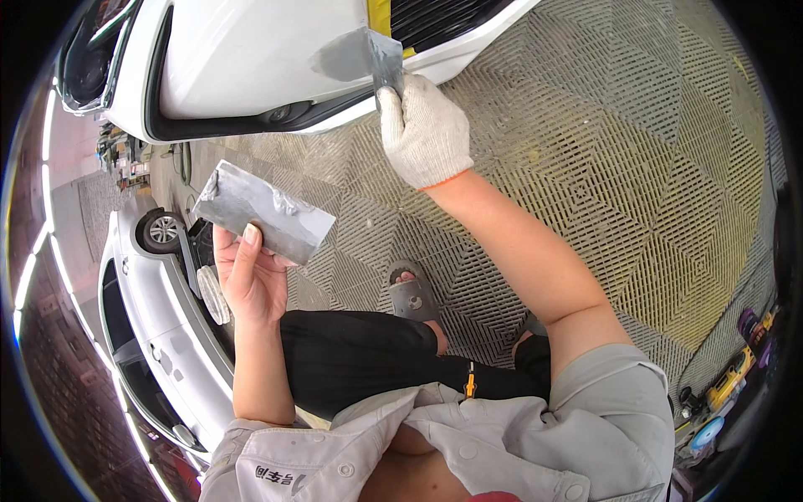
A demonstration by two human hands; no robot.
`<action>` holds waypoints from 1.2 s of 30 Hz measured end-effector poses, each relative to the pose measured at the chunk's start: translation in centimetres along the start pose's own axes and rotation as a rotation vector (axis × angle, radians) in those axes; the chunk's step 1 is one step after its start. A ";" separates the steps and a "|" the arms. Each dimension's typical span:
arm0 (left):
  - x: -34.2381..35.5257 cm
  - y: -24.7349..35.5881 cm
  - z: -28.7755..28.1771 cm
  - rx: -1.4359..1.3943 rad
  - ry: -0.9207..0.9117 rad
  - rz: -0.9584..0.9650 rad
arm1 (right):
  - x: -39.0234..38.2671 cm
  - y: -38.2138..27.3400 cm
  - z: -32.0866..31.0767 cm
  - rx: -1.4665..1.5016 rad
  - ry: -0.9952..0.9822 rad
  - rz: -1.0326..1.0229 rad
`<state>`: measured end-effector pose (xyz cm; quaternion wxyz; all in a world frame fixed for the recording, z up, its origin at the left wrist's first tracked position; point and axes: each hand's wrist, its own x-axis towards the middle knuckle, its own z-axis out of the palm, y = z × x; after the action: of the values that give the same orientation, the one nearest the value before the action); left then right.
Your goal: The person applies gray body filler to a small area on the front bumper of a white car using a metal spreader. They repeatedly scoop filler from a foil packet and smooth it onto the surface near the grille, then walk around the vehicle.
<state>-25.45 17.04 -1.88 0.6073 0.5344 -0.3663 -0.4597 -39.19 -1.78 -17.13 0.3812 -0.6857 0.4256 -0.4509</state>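
My right hand [428,134], in a white knit glove with an orange cuff, is closed around a grey putty spreader [386,60]. The spreader's blade meets or sits just over the right end of a smooth grey putty patch [345,57] on a white car body panel [242,58]. My bare left hand [251,272] grips a flat grey putty board [259,213] by its lower edge, thumb on top. Lumps of grey putty [288,203] lie on the board, with more along its upper left edge. The board is held below the panel, apart from it.
Yellow masking tape [380,17] runs beside a black grille [443,21]. Grey and yellow slatted tiles [585,167] cover the floor. A silver car [167,335] stands at the left. Tools, among them a blue disc [708,433], lie at the lower right.
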 end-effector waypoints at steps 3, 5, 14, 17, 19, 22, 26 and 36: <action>-0.2 0.1 -0.1 0.004 0.036 -0.004 | 0.1 -0.3 -0.3 -0.042 -0.036 0.018; -0.2 0.2 -0.2 0.002 0.045 -0.005 | 0.2 -0.3 -0.6 -0.036 -0.048 0.047; -0.5 0.4 -0.6 -0.003 0.010 0.015 | 0.6 0.5 -1.0 -0.024 0.064 -0.036; -0.4 0.3 -0.6 -0.006 0.006 0.015 | 0.9 0.4 -1.3 -0.020 0.084 -0.040; -0.4 0.3 -0.5 -0.041 0.001 0.013 | 1.1 0.3 -1.5 -0.020 0.066 -0.037; -0.5 0.3 -0.5 -0.006 0.008 0.013 | 1.3 0.0 -1.7 -0.015 0.006 -0.021; -0.5 0.3 -0.4 0.000 0.010 0.015 | 1.3 -0.1 -1.6 -0.025 -0.037 -0.002; -0.4 0.3 -0.3 0.006 0.007 0.014 | 1.1 -0.1 -1.4 -0.054 -0.114 0.033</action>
<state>-25.29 17.55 -1.60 0.6103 0.5350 -0.3694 -0.4526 -40.19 -2.98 -16.26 0.3934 -0.7132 0.4264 -0.3933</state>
